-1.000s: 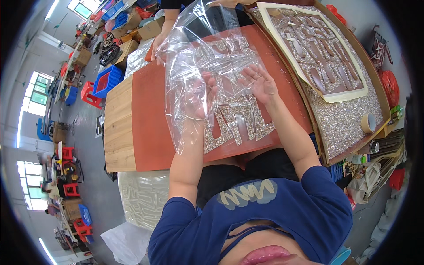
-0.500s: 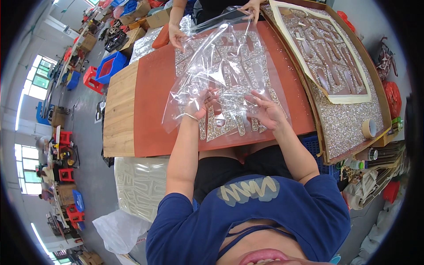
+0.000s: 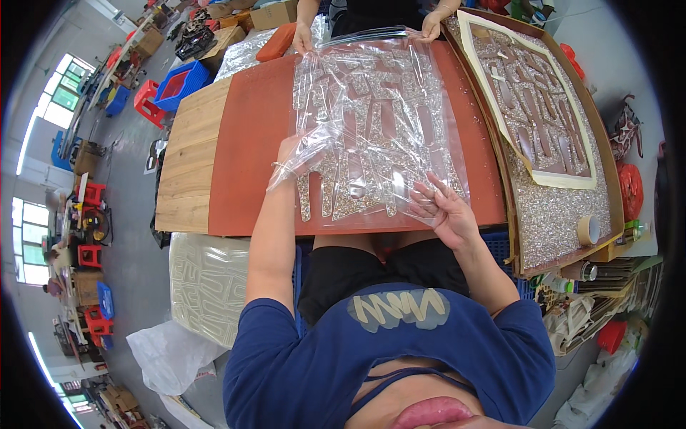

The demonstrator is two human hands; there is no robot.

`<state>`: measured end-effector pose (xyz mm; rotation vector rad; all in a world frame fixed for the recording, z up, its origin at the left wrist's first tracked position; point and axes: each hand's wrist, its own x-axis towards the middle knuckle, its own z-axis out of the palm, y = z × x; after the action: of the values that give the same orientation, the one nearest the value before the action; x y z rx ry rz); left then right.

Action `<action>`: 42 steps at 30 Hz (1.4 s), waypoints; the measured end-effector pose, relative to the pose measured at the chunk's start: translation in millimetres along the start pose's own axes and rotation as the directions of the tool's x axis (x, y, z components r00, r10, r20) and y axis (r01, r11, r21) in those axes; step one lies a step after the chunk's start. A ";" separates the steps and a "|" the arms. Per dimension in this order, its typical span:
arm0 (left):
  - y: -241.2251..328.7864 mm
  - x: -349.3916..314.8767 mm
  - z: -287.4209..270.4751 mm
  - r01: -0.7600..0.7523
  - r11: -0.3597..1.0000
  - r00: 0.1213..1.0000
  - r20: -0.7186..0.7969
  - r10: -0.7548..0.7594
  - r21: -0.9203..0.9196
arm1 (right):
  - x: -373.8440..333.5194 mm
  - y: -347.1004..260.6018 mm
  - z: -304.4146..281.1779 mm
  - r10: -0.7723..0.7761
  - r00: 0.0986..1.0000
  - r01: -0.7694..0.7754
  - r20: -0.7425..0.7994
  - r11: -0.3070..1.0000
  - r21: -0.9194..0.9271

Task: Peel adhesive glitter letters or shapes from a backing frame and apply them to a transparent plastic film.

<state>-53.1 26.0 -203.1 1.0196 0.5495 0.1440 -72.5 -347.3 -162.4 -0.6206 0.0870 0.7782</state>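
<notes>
A clear plastic film (image 3: 451, 143) lies over a sheet of glittery stone-covered shapes (image 3: 386, 118) on the red-brown mat (image 3: 250, 143). My left hand (image 3: 299, 151) reaches in at the film's left side, with wrinkled film draped over hand and wrist; glare and folds hide its fingers. At the near right corner, my right hand (image 3: 446, 213) is palm up with fingers stretched and apart, touching or just beside the film's edge. Across the table, a co-worker's hands (image 3: 304, 38) hold the film's far edge at both corners.
Right of the mat, a shallow tray (image 3: 554, 207) of loose sparkling stones holds a cream-framed stencil sheet (image 3: 592, 161) and a tape roll (image 3: 589, 230). A wooden board (image 3: 189, 164) lies at left. Blue crates (image 3: 182, 86) stand beyond it. A sheet with raised outlines (image 3: 204, 286) sits below the table edge.
The film has come down flatter over the shapes, its far edge drawn straight by the co-worker. My left hand moved left, under film; my right hand moved slightly nearer and turned palm up.
</notes>
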 end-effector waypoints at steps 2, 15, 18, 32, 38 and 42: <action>3.8 19.7 -23.6 -0.139 0.986 0.978 0.167 0.122 0.096 | -3.4 -4.9 6.5 0.002 1.000 -0.002 0.005 1.000 -0.027; 85.6 41.0 -34.7 -0.016 0.524 0.872 -0.245 0.423 0.851 | -27.5 -26.4 -3.5 0.033 0.999 -0.031 0.029 0.996 -0.079; 76.0 31.6 -42.6 -0.092 0.452 0.852 -0.165 0.496 0.887 | -38.5 -34.8 -8.7 0.044 0.999 -0.043 0.012 0.993 -0.110; -7.3 -63.9 -26.1 0.404 0.810 0.845 0.513 -0.152 -0.425 | -50.8 -87.8 -47.0 -0.210 0.970 0.184 -0.124 0.964 -0.191; -8.5 -77.8 -11.4 0.383 0.877 0.896 0.348 -0.277 -0.288 | -54.2 -89.5 -38.0 -0.221 0.971 0.196 -0.095 0.955 -0.221; -10.4 -97.3 -4.7 0.308 0.935 0.902 0.367 -0.227 -0.179 | -55.8 -95.8 -49.3 -0.250 0.963 0.226 -0.095 0.951 -0.210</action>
<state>-140.1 -11.2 -177.9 0.7080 0.3403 -0.2099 -40.1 -461.9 -139.2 -0.8508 0.0443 0.5169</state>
